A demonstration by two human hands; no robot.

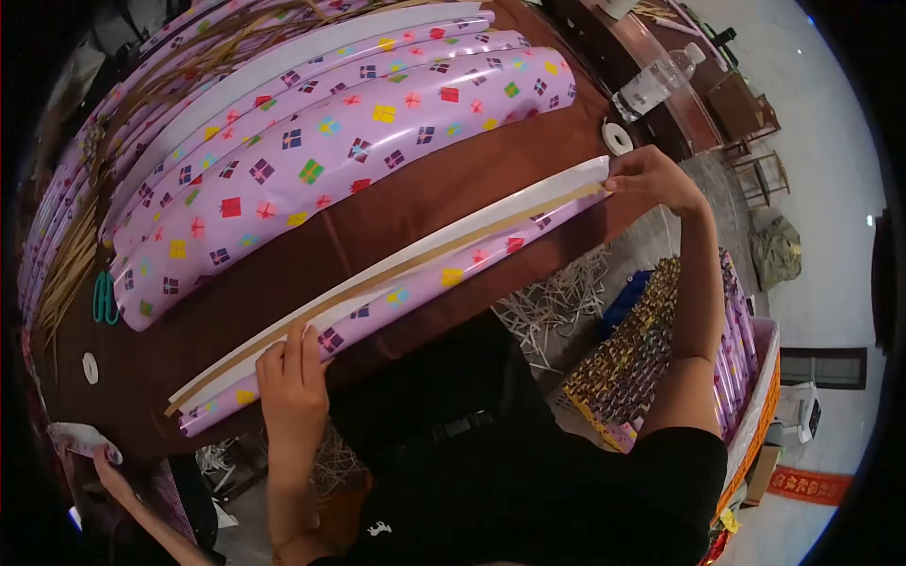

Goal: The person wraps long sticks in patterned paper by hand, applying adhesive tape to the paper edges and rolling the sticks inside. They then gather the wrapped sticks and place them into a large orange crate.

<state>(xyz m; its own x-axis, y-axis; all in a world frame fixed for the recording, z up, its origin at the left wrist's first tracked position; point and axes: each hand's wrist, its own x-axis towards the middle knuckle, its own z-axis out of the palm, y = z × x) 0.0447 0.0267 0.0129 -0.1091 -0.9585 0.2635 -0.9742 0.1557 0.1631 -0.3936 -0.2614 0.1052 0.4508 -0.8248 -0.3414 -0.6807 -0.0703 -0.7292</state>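
Note:
A narrow roll of lilac wrapping paper [453, 276] printed with small gift boxes lies slantwise across the table before me. Its white inner side [472, 220] shows along the far edge, and a tan strip [396, 257] runs lengthwise over it. Near the left end, my left hand [293, 382] is closed over the roll, fingertips at the tan strip. At the far right end, my right hand [656, 179] pinches the paper's corner and the end of the strip between thumb and fingers.
Large lilac paper sheets [349, 123] and tan strips [71, 255] fill the table's far side. Teal-handled scissors [105, 298], tape rolls [617, 139] and a plastic bottle [658, 83] stand around. Another person's hand [113, 476] is at lower left. Paper shreds [557, 297] litter the floor.

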